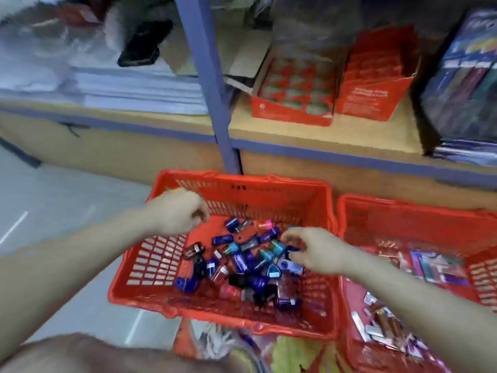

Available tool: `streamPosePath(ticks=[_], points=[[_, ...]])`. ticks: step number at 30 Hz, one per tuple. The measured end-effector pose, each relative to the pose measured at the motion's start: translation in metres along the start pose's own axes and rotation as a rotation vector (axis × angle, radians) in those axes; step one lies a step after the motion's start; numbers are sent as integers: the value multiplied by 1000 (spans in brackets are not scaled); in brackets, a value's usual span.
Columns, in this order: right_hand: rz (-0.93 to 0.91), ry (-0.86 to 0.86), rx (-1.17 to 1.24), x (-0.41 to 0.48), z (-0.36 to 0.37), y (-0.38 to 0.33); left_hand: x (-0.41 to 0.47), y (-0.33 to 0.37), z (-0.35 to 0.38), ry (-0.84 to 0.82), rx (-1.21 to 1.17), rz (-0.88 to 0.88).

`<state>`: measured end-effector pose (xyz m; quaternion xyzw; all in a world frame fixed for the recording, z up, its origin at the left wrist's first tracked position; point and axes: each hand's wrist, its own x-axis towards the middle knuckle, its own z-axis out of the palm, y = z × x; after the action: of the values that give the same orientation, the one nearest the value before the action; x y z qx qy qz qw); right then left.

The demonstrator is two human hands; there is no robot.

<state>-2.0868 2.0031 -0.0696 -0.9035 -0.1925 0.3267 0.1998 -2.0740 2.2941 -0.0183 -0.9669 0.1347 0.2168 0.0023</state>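
Observation:
A red plastic basket point(161, 259) stands on the floor and holds several small sharpeners point(250, 262), mostly dark blue, with some teal, pink and clear ones. My left hand point(180, 211) hovers over the basket's far left corner with its fingers curled inward; the blur hides whether anything is in it. My right hand point(314, 250) is down on the right side of the pile. Its thumb and forefinger curl round a dark blue sharpener point(291, 249).
A second red basket point(347, 211) with flat packets stands right beside the first. Behind both is a blue-framed shelf point(215, 103) with paper stacks, red cartons point(295, 87) and dark boxes. Grey floor lies to the left, and bagged goods sit below the basket.

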Motion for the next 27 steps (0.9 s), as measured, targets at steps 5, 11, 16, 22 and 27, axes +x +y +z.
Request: streamPosePath(ticks=[5,11,16,22,27], points=[[280,-61,170,63,90,22,34,-34,94,-150,43,40],[241,-125,-43,109,150,27,90,-23,210,-368,4,78],[119,-292,-297,130,162,7,110,-9,232,-321,55,174],[98,-201,-404,121,170,5,95,1,247,-350,-64,183],[179,-221,-265,111,166,30,96,3,243,-394,-108,142]])
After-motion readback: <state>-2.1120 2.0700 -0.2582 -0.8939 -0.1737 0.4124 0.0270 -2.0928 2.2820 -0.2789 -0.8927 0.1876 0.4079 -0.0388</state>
